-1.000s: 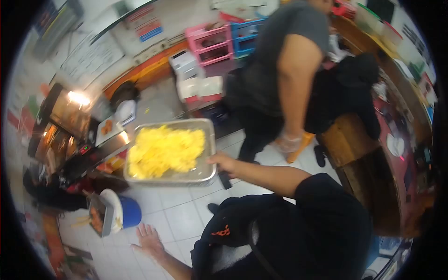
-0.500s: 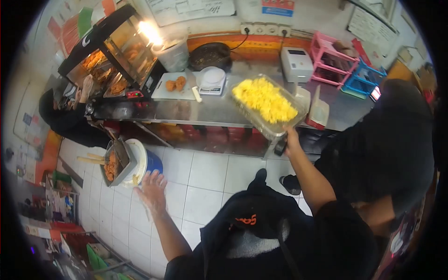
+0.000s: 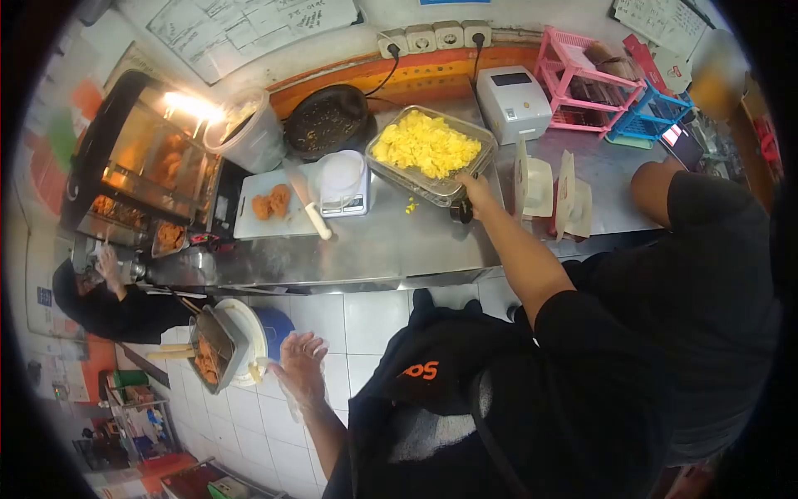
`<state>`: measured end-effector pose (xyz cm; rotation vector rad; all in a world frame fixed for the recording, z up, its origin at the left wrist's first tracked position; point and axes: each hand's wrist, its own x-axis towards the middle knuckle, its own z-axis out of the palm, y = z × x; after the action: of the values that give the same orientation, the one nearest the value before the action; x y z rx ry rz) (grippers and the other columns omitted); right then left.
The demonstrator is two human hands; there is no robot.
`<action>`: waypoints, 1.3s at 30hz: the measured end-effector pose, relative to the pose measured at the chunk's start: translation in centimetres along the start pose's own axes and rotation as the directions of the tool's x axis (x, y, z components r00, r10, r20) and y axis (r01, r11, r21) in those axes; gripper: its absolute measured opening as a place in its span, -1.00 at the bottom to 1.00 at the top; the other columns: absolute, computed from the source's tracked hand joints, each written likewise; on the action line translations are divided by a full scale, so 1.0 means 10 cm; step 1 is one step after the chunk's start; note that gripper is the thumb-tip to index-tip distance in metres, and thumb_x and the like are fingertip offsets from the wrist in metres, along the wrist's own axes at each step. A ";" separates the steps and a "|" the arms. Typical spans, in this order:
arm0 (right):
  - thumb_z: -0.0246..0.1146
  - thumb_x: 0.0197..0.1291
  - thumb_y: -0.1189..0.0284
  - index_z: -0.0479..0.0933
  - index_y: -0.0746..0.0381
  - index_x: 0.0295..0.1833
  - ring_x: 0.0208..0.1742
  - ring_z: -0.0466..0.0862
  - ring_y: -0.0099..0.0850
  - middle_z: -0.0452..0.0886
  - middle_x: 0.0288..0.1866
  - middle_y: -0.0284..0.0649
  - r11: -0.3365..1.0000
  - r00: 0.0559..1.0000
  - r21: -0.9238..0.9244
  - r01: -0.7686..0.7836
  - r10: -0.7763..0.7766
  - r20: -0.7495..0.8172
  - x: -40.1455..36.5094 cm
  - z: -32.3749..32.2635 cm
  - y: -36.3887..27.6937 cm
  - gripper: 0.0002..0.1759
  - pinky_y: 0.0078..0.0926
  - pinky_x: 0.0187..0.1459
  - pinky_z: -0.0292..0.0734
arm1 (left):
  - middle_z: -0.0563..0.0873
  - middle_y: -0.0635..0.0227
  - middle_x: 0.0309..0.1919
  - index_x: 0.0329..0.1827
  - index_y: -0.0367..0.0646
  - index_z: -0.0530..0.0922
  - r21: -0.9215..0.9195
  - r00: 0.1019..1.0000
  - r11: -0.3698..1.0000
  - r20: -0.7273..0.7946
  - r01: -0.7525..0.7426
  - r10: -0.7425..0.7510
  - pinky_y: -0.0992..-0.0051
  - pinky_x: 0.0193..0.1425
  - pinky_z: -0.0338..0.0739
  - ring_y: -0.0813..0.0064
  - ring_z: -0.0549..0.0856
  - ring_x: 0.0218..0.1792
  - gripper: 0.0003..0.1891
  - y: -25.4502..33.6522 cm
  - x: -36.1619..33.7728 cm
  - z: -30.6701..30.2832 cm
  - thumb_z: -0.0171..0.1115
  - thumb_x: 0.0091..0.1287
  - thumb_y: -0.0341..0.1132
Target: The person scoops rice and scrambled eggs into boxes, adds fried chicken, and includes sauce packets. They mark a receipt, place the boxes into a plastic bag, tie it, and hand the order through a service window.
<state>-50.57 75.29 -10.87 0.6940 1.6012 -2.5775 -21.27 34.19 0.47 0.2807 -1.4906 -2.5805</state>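
Note:
My right hand (image 3: 475,198) is closed at the near right corner of a clear tray (image 3: 490,140) heaped with yellow food (image 3: 426,143). Something black, perhaps a handle, shows at that hand. A few yellow bits (image 3: 411,205) lie below the tray's near side. My left hand (image 3: 302,366), in a clear plastic glove, is raised over the floor with its fingers apart and nothing in it. Left of the tray are a white scale (image 3: 342,183), a knife (image 3: 314,218) and a cutting board (image 3: 249,218) with fried pieces (image 3: 270,202).
A co-worker's gloved hand (image 3: 108,264) is by the heated display case (image 3: 150,166). Another person in black (image 3: 715,249) stands at the right. Fryer basket (image 3: 218,345), bucket (image 3: 270,328), black pan (image 3: 326,121), printer (image 3: 513,104), paper boxes (image 3: 536,187) and pink rack (image 3: 586,83) are around.
The tray has moved toward the back of the counter with my right hand, and yellow bits now show below it. My left hand stays raised. The view has shifted.

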 end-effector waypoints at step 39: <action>0.20 0.08 0.39 0.60 -0.07 0.06 -0.01 0.68 -0.16 0.69 -0.10 -0.18 -0.324 0.881 -0.822 0.468 0.249 0.403 0.30 0.66 -0.56 -0.63 -0.16 -0.03 0.57 | 0.45 0.01 0.28 0.20 -0.01 0.55 0.245 0.205 0.026 0.860 -0.969 -0.468 0.08 0.37 0.24 0.05 0.38 0.34 -0.39 -1.85 3.74 2.30 0.43 0.06 -0.03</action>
<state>-57.04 72.91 -4.85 -0.3550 2.6704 -0.2239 -63.62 54.48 -7.56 -1.7566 -2.7380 -0.3110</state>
